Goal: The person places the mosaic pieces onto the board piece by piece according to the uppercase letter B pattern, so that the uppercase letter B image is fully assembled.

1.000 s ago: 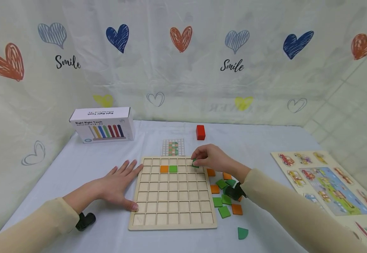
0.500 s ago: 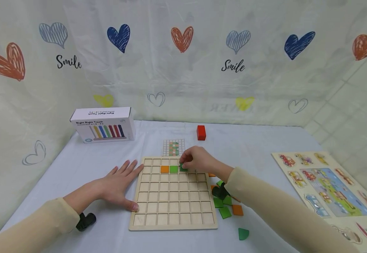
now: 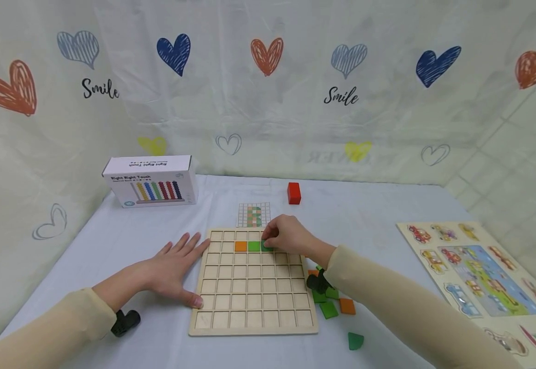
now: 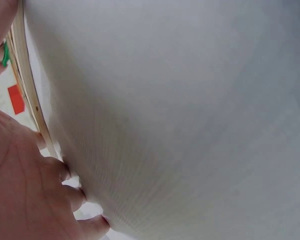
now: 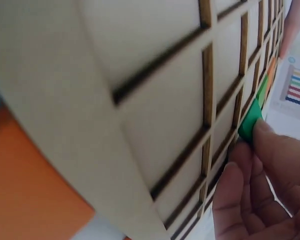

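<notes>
A wooden grid board [image 3: 254, 330] lies on the cloth, with an orange square tile [image 3: 240, 246] and a light green square tile [image 3: 254, 246] in its second row. Just right of these, my right hand [image 3: 287, 236] pinches a dark green tile [image 5: 249, 121] at a cell of the same row. In the right wrist view the thumb is on that tile, which partly hides behind the fingers. My left hand [image 3: 173, 271] rests with spread fingers along the board's left edge, thumb and fingertips against it. A small pattern card [image 3: 254, 215] lies behind the board.
Loose green tiles [image 3: 328, 309] and orange tiles [image 3: 347, 306] lie right of the board, some under the right wrist. One green rounded tile [image 3: 355, 341] sits nearer. A red block [image 3: 294, 193] and white box [image 3: 150, 182] stand behind; a picture puzzle [image 3: 494, 277] lies right.
My right hand has moved left over the board with the dark green tile, from near the right end of the second row to beside the light green tile. The left hand stays put.
</notes>
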`<state>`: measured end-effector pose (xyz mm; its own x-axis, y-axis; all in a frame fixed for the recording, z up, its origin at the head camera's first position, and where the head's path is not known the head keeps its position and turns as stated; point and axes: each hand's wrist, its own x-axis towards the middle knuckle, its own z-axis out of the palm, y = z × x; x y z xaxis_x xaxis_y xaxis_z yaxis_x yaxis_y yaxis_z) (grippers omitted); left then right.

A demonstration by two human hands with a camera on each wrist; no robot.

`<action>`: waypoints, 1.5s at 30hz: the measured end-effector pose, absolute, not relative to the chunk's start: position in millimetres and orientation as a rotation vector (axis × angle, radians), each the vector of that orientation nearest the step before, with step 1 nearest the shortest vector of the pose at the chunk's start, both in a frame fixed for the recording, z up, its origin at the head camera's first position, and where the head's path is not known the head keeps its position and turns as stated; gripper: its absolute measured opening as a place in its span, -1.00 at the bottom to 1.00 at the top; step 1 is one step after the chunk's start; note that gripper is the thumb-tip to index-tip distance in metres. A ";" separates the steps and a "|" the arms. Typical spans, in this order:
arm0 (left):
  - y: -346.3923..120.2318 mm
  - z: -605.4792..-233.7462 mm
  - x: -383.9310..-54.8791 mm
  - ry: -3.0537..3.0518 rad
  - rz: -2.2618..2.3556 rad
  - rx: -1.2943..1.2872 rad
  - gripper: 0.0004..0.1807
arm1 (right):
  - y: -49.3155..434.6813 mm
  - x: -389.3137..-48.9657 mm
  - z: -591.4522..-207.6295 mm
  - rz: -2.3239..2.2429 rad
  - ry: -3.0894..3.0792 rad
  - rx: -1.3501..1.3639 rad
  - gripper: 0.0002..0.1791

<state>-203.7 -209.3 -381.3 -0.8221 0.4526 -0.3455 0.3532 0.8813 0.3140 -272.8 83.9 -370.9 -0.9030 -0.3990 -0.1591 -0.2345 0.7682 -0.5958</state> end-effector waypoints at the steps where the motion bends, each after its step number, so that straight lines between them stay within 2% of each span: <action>1: -209.1 -381.3 -203.8 2.634 0.326 0.587 0.48 | 83.4 -272.4 -371.4 -0.848 2.694 -0.479 -0.97; 17: -208.5 -381.6 -202.8 2.643 0.330 0.612 0.47 | 83.1 -265.9 -375.4 -0.813 2.767 -0.434 -0.92; 23: -207.8 -380.2 -202.2 2.645 0.326 0.617 0.47 | 87.2 -264.5 -370.7 -0.790 2.746 -0.470 -0.96; 32: -207.7 -379.1 -203.2 2.632 0.338 0.597 0.48 | 99.2 -267.4 -367.4 -0.780 2.676 -0.497 -0.81; 45: -209.3 -379.1 -201.0 2.647 0.328 0.623 0.46 | 167.4 -268.3 -359.2 -0.818 2.711 -0.462 -0.75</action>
